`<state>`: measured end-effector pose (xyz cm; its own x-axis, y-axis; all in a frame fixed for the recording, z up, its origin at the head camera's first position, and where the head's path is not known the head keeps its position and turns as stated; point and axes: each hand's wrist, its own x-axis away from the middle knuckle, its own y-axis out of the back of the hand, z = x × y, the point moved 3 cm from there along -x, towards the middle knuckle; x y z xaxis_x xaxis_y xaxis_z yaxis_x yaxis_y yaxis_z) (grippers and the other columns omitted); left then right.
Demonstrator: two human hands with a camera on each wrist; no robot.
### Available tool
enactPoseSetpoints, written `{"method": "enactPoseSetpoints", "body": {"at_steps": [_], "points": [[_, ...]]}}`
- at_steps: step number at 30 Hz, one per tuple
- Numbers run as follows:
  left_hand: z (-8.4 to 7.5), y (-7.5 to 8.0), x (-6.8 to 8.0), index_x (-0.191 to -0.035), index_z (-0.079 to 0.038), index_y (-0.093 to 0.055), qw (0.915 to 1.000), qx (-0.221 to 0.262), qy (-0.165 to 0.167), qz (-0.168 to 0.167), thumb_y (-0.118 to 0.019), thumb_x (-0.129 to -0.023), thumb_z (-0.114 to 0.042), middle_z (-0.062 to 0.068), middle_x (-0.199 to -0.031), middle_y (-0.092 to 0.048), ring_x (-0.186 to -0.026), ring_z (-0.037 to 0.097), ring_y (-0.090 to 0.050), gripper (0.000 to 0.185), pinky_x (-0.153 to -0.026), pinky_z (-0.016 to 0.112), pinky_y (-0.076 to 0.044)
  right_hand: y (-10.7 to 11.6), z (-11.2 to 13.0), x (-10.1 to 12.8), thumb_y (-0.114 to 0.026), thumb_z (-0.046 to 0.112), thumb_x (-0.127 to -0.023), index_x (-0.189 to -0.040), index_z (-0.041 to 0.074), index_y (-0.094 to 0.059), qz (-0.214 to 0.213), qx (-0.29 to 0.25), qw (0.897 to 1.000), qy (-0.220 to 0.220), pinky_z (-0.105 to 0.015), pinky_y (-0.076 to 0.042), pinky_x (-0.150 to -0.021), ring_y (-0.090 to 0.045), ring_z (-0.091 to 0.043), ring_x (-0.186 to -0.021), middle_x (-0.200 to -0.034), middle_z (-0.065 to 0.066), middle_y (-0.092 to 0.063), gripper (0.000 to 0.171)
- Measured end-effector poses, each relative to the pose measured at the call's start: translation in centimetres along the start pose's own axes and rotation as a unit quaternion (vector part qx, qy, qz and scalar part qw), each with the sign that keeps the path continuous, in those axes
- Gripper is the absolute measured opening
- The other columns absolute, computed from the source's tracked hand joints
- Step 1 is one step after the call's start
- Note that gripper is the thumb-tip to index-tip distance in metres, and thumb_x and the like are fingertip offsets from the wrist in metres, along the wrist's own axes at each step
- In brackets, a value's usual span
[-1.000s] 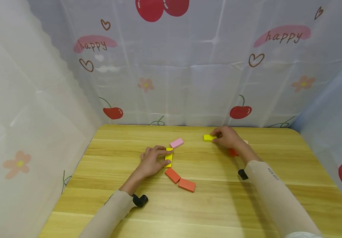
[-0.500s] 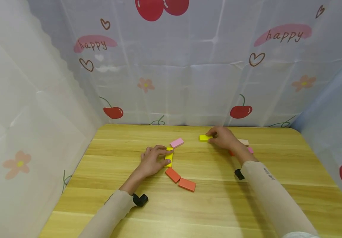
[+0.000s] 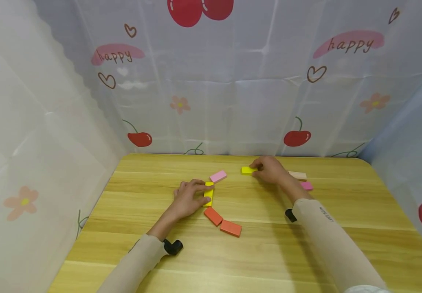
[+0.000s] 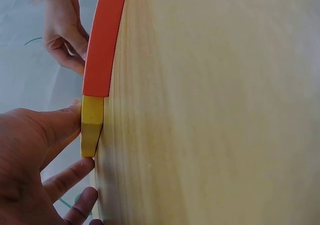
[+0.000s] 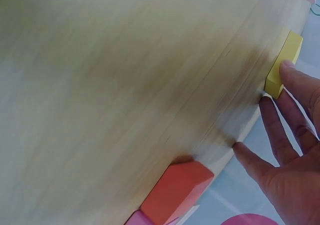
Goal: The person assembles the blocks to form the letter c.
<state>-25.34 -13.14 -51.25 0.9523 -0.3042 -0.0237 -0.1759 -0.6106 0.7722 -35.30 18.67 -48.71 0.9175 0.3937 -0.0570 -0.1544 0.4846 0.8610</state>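
My left hand (image 3: 188, 200) holds a flat yellow wooden block (image 3: 208, 194) between thumb and index finger. In the left wrist view that yellow block (image 4: 92, 117) meets the end of an orange-red block (image 4: 104, 45). Farther back on the right, my right hand (image 3: 270, 170) pinches a second yellow block (image 3: 247, 171), which lies crosswise near the table's far edge. Its thumb covers part of this yellow block (image 5: 284, 60) in the right wrist view. Left of it lies a light pink block (image 3: 218, 176), just beyond the first yellow block's far end.
Two orange-red blocks (image 3: 230, 228) curve toward me from the left yellow block. Beside my right forearm lie a pale wood block (image 3: 297, 176) and a bright pink block (image 3: 306, 186). Another orange-red block (image 5: 175, 192) shows in the right wrist view. A printed curtain (image 3: 233, 118) hangs behind the table.
My right hand has slid its yellow block leftward along the table's far side. The pale wood and bright pink blocks have come into sight behind the forearm. My left hand stays in place.
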Motion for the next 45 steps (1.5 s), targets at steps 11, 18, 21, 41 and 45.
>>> {"method": "enactPoseSetpoints", "body": {"at_steps": [11, 18, 21, 41, 45], "points": [[0.1, 0.1, 0.0, -0.143, -0.034, -0.072, 1.0000, 0.002, -0.004, -0.001, -0.076, -0.102, -0.034, 0.002, -0.157, -0.058, -0.133, 0.036, -0.044, 0.041, -0.107, 0.066, -0.022, -0.8, 0.8, -0.7, -0.081, 0.012, -0.096, -0.125, 0.003, -0.079, 0.010, -0.015, 1.000, -0.008, -0.054, -0.054, -0.104, -0.069, -0.036, -0.112, -0.126, -0.019, -0.076, 0.030], [0.1, 0.1, 0.0, -0.143, -0.033, -0.072, 1.0000, 0.005, -0.008, 0.000, -0.077, -0.101, -0.034, 0.003, -0.157, -0.058, -0.132, 0.036, -0.043, 0.041, -0.106, 0.065, -0.023, -1.1, 1.5, -0.7, -0.080, 0.010, -0.096, -0.126, 0.003, -0.079, 0.015, -0.032, 0.999, -0.005, -0.055, -0.051, -0.111, -0.067, -0.038, -0.121, -0.127, -0.019, -0.076, 0.031], [0.2, 0.1, -0.1, -0.143, -0.034, -0.072, 0.9999, 0.002, -0.010, -0.006, -0.077, -0.101, -0.035, 0.003, -0.157, -0.058, -0.133, 0.036, -0.043, 0.042, -0.106, 0.064, -0.023, -1.1, 1.8, -1.0, -0.079, 0.010, -0.096, -0.126, 0.003, -0.080, 0.013, -0.031, 0.999, -0.001, -0.056, -0.050, -0.111, -0.067, -0.039, -0.121, -0.127, -0.019, -0.076, 0.030], [0.3, 0.0, -0.1, -0.142, -0.034, -0.072, 1.0000, 0.003, -0.007, -0.003, -0.077, -0.101, -0.034, 0.002, -0.156, -0.059, -0.131, 0.035, -0.044, 0.041, -0.105, 0.063, -0.023, -1.9, 3.2, -1.4, -0.079, 0.011, -0.097, -0.129, 0.005, -0.079, 0.023, -0.030, 0.999, -0.009, -0.055, -0.049, -0.113, -0.066, -0.038, -0.126, -0.132, -0.017, -0.075, 0.032], [0.3, 0.0, -0.1, -0.141, -0.035, -0.073, 1.0000, 0.005, -0.006, -0.003, -0.077, -0.101, -0.034, 0.001, -0.156, -0.059, -0.131, 0.034, -0.044, 0.041, -0.104, 0.062, -0.023, -2.0, 3.4, -1.6, -0.079, 0.011, -0.097, -0.129, 0.006, -0.079, 0.022, -0.029, 0.999, -0.003, -0.056, -0.048, -0.115, -0.065, -0.039, -0.129, -0.133, -0.017, -0.075, 0.032]]}}
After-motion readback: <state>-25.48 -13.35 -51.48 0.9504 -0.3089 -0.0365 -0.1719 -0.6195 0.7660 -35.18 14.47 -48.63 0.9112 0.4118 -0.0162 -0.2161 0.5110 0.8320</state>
